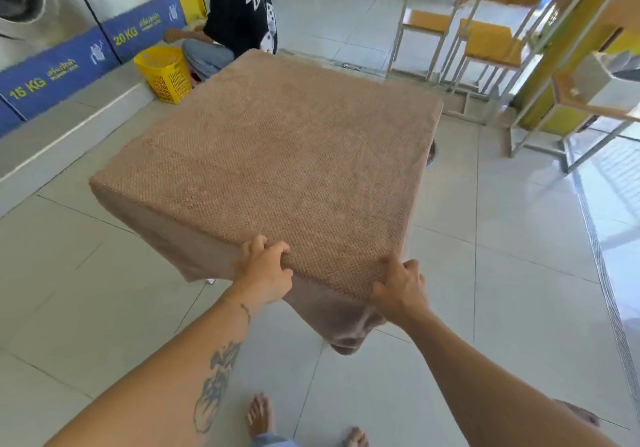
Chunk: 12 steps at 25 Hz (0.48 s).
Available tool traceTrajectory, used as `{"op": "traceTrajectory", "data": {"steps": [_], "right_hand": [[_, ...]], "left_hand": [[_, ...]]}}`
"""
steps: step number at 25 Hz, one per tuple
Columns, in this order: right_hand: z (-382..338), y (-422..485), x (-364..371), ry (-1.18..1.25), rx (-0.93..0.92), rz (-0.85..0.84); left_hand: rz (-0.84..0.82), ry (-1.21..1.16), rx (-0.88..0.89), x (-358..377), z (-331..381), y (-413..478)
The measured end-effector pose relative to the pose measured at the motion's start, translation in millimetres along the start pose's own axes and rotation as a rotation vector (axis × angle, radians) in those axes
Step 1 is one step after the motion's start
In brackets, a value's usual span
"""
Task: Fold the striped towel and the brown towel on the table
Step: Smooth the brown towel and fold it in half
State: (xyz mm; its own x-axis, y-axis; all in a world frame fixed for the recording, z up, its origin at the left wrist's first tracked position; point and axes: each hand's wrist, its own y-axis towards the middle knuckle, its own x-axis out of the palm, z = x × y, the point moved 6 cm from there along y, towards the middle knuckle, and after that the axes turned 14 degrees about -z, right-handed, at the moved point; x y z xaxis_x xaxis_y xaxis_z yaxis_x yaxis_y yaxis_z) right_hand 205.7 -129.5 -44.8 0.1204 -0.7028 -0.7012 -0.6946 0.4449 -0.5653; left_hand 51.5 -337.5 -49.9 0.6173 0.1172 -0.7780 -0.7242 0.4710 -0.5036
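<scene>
Gripping noted at both hands, one view only.

Head view: the brown towel [263, 156] lay spread flat over the table, covering its top entirely; the table itself was hidden beneath. Spare cloth hung off the near-left side and sagged in a pouch below the near corner. The left hand [265, 268] had fingers curled into the cloth at the near-left edge. The right hand [400, 287] pinched the cloth just beside the near corner. The hands sat close together along that edge. The striped towel was not in view.

Orientation (judgement): with the overhang on the wearer's side and the far hem lying along the far table edge, the long axis probably ran from the wearer toward the far right, its loose end pointing at the wearer.

Risks (judgement):
- A pull toward the body could drag the whole towel off the top; the hanging pouch would meet the floor tiles [485, 308] first.
- Lifting from two close-set grips would leave the outer corners drooping, giving a skewed fold.
- Thick pile might slip out of a shallow pinch.
</scene>
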Motion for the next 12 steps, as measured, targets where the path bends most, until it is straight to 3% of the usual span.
{"op": "traceTrajectory", "data": {"steps": [6,12], "right_hand": [[26.5,6.8,-10.5,0.219,-0.063,-0.05],[55.2,0.1,-20.5,0.229,0.06,0.075]], "left_hand": [[0.152,0.189,0.157,9.7,39.8,-0.3],[0.125,0.049,0.297,27.8,63.8,-7.5]]}}
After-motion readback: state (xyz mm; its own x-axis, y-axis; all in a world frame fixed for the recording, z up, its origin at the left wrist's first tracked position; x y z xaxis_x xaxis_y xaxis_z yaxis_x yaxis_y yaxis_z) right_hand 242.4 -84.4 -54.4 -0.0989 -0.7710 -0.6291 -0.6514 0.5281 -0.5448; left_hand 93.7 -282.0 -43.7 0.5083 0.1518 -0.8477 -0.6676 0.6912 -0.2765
